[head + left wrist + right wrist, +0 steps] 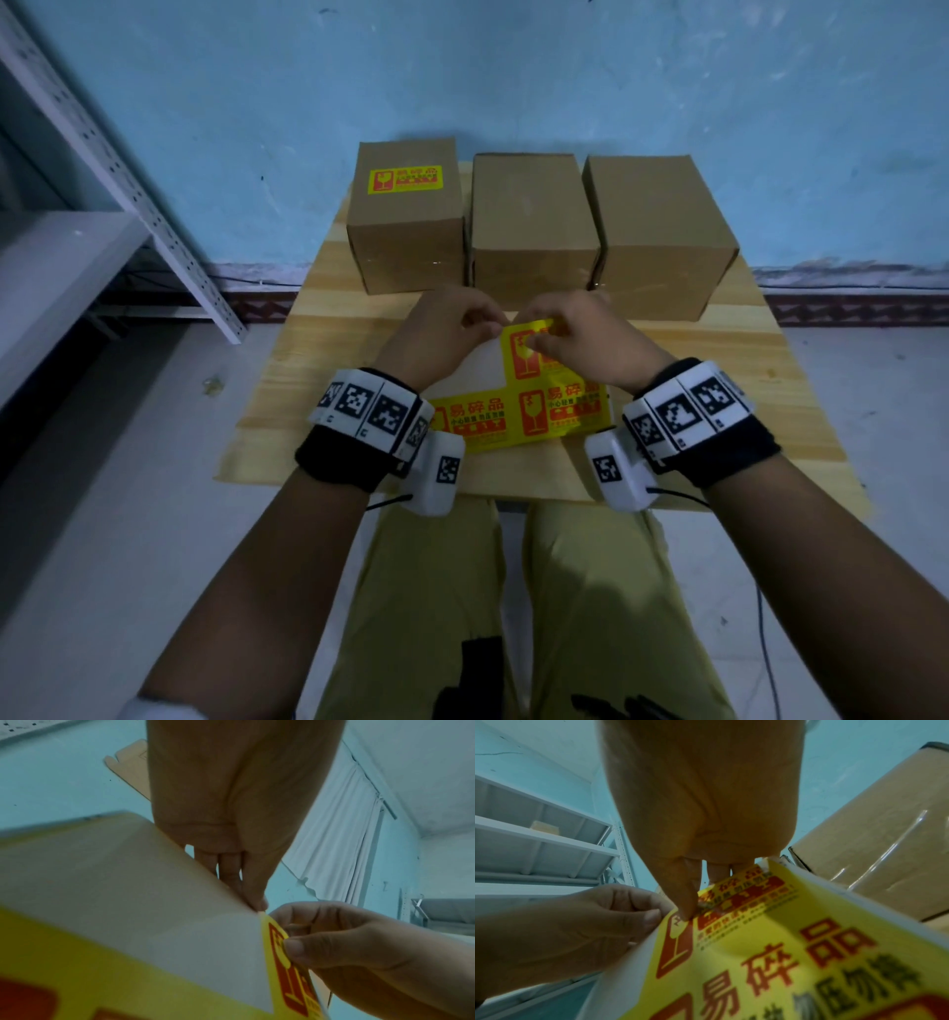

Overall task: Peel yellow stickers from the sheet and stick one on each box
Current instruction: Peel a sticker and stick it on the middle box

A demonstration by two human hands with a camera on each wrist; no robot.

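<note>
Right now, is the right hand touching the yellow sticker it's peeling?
Touching. In the left wrist view, the right hand pinches the sticker's lifted corner between thumb and fingertip, while the left hand holds the white backing.

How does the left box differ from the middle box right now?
The left box carries a yellow sticker on its top; the middle box has a bare top. The left box's top sits higher in the head view than the middle box's. Both are plain brown cardboard, closed, standing side by side on the wooden table.
</note>
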